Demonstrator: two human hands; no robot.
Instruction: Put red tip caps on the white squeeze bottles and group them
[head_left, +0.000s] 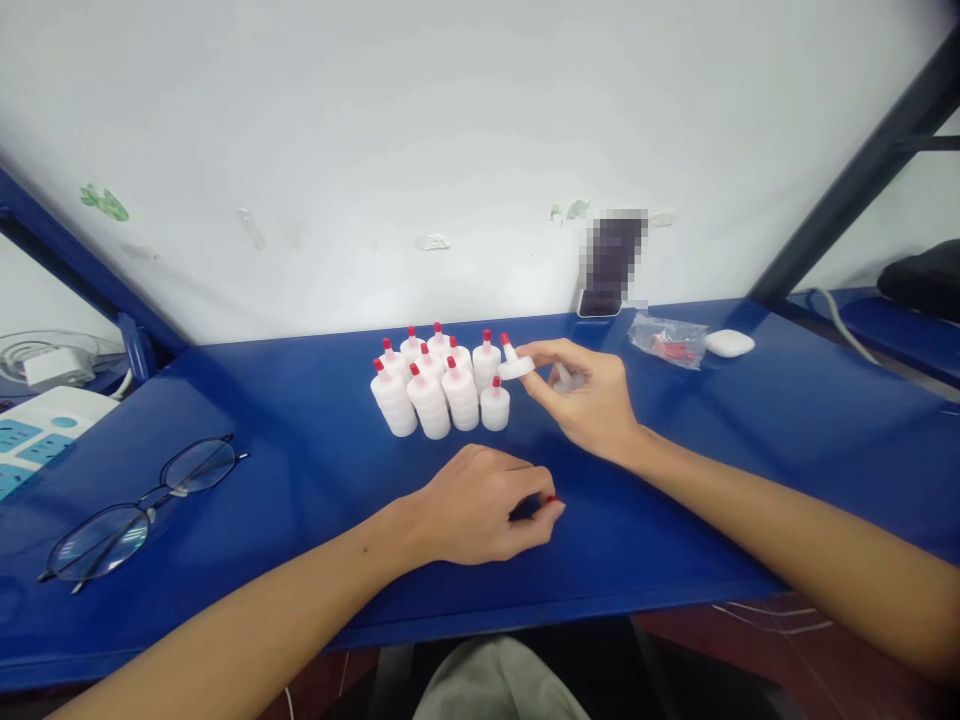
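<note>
Several small white bottles with red tips (439, 392) stand in a tight cluster on the blue table (300, 480). My right hand (589, 400) hovers just right of the cluster, fingers pinching a white nozzle cap with a red tip (514, 364) and curled round what looks like a small clear bottle. My left hand (484, 505) rests on the table nearer me, fingers closed in a pinch on a tiny red cap (552, 499).
Eyeglasses (139, 508) lie at the left. A power strip (37, 435) and cables sit at the far left. At the back stand a phone (609, 265), a clear bag with red caps (667, 340) and a white earbud case (729, 343).
</note>
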